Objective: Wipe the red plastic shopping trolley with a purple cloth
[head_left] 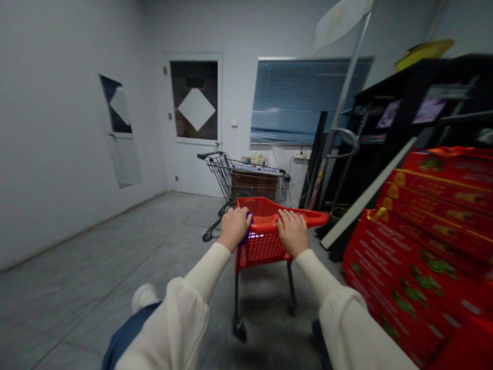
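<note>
The left hand [233, 228] was closed around a purple grip [247, 237] on a red cart [262, 246], and the right hand [292, 232] lay curled over the cart's red rim [314, 218]. The cart stood on a grey floor [115, 246], with stacked red cartons [419, 246] to its right and a wire cart [246, 177] ahead, near a white door [196, 164].
</note>
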